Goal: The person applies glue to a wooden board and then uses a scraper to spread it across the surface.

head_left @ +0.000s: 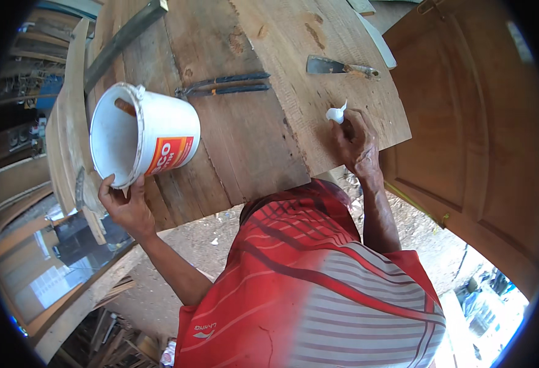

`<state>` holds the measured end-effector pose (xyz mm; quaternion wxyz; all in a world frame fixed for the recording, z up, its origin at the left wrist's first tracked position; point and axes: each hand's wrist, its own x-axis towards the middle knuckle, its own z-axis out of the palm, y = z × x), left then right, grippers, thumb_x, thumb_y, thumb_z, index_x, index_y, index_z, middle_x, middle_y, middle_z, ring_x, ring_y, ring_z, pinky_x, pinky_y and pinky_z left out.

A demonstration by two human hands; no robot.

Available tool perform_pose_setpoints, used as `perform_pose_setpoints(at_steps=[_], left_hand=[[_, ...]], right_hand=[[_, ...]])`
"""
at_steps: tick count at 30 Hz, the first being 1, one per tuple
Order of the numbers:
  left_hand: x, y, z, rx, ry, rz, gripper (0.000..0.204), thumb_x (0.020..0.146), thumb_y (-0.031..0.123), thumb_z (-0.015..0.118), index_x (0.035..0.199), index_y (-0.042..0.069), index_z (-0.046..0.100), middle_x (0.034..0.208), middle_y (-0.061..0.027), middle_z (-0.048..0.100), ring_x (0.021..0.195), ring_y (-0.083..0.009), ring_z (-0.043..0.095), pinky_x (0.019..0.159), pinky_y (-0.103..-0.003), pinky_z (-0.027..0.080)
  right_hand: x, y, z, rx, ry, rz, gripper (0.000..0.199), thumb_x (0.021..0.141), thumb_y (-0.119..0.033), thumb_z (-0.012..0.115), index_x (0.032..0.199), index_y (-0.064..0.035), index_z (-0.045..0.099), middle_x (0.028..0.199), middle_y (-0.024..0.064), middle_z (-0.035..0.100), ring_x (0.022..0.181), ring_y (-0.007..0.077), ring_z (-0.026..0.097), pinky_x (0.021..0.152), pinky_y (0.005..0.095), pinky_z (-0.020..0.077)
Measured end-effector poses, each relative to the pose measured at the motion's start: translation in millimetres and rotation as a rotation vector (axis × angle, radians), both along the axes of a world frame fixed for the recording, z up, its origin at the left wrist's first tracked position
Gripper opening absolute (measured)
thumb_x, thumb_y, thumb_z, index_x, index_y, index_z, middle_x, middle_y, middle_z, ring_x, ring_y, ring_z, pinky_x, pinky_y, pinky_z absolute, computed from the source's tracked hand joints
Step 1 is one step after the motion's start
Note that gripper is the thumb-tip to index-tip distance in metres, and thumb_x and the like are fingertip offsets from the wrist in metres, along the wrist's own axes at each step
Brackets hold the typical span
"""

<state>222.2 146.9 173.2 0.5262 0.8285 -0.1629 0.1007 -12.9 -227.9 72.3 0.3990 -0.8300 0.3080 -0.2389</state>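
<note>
Left hand at the rim of a white bucket, fingers curled around the lower lip, thumb pressed against the outer wall; bucket tipped on its side on the plank table, open mouth turned toward the left, orange label on its wall, something brownish just visible inside near the upper rim; right hand resting on a lighter wooden board laid over the planks, fingers bunched together and pinching a small dab of white filler at the fingertips, the dab touching or just above the board's surface, hard to tell which; putty knife lying flat on the same board, well apart from the right hand, blade pointing left, handle smeared; pair of dark blue-handled pincers lying on the planks between bucket and board, just beside the bucket's base; long dark metal bar lying slantwise across the far planks above the bucket; brown panelled door standing to the right of the table; red and grey striped shirt filling the lower middle of the view.
</note>
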Motion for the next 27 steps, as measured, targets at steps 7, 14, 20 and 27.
perform_pose_setpoints(at_steps=[7, 14, 20, 27], left_hand=[[-8, -20, 12, 0.172, 0.11, 0.142, 0.077, 0.085, 0.022, 0.091, 0.147, 0.005, 0.048, 0.138, -0.0159, 0.058, 0.125, -0.0273, 0.057, 0.108, -0.039, 0.046], [-7, -18, 10, 0.185, 0.11, 0.173, 0.07, 0.082, 0.022, 0.094, 0.135, 0.007, 0.051, 0.126, -0.0139, 0.062, 0.117, -0.0246, 0.06, 0.102, -0.037, 0.048], [-8, -25, 9, 0.171, 0.108, 0.191, 0.065, 0.083, 0.017, 0.092, 0.131, 0.008, 0.049, 0.119, -0.0116, 0.064, 0.112, -0.0209, 0.06, 0.098, -0.035, 0.049], [-11, -15, 10, 0.146, 0.083, 0.282, 0.05, 0.078, 0.003, 0.092, 0.11, 0.008, 0.054, 0.103, -0.0068, 0.065, 0.095, -0.0158, 0.063, 0.079, -0.028, 0.053]], right_hand=[[-7, -27, -13, -0.144, 0.028, 0.06, 0.029, 0.085, -0.011, 0.079, 0.113, -0.0068, 0.071, 0.105, 0.0111, 0.07, 0.085, 0.0302, 0.069, 0.075, 0.0428, 0.0563], [1, -55, -7, -0.181, 0.006, 0.213, 0.03, 0.084, -0.007, 0.079, 0.113, -0.0056, 0.072, 0.109, 0.0124, 0.072, 0.093, 0.0338, 0.07, 0.081, 0.0434, 0.0569], [8, -70, -6, -0.132, 0.027, 0.302, 0.03, 0.088, -0.017, 0.077, 0.115, -0.0061, 0.071, 0.109, 0.013, 0.071, 0.099, 0.0348, 0.069, 0.087, 0.0453, 0.0551], [14, -71, -4, -0.111, 0.031, 0.33, 0.028, 0.086, -0.014, 0.079, 0.112, -0.0045, 0.072, 0.109, 0.0138, 0.072, 0.095, 0.0348, 0.071, 0.081, 0.0428, 0.0574]])
